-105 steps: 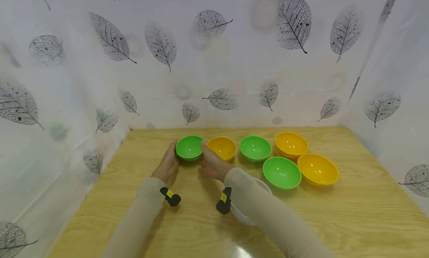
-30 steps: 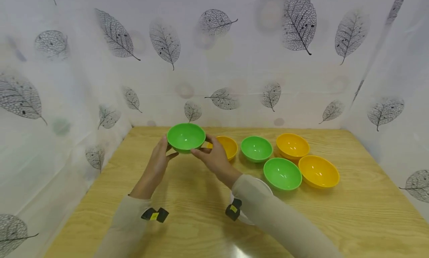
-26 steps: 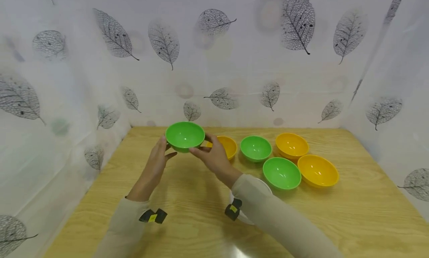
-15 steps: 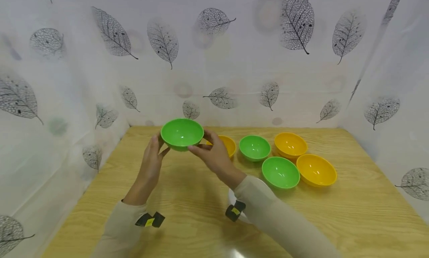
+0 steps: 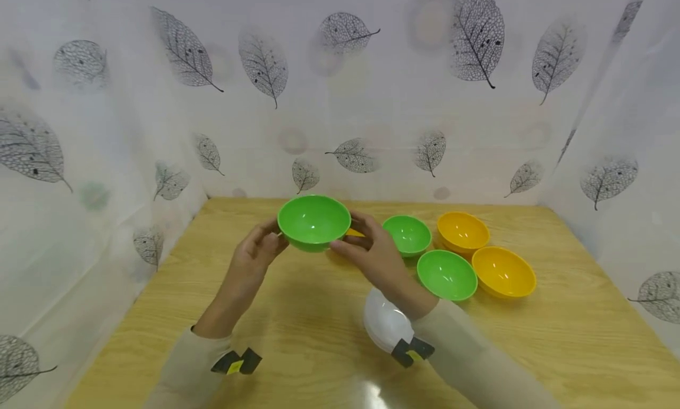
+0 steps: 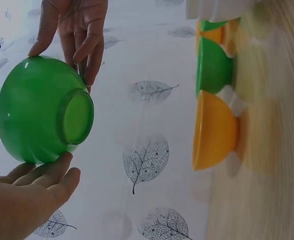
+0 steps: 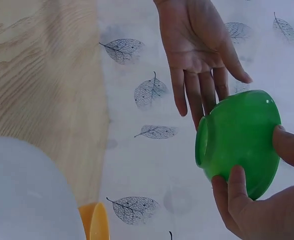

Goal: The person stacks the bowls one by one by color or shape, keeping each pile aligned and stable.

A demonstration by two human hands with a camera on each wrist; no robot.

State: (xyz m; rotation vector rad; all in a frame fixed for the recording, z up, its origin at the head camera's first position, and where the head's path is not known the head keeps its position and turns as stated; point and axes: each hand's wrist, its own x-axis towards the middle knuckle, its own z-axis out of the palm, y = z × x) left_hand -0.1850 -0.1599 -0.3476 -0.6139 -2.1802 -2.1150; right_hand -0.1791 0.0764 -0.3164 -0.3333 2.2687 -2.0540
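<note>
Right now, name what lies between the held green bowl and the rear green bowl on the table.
In the head view, the right hand and, mostly hidden, an orange bowl lie between the held bowl and the rear green bowl.

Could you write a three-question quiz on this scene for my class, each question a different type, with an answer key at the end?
1. Multiple choice: counting the raised green bowl, how many bowls of its colour show in the head view? A) two B) three C) five
2. True or false: the raised bowl is upside down.
3. Short answer: in the head view, which hand covers part of the leftmost orange bowl?

Key:
1. B; two other green bowls stand on the table.
2. False; its open side faces up.
3. The right hand.
</note>
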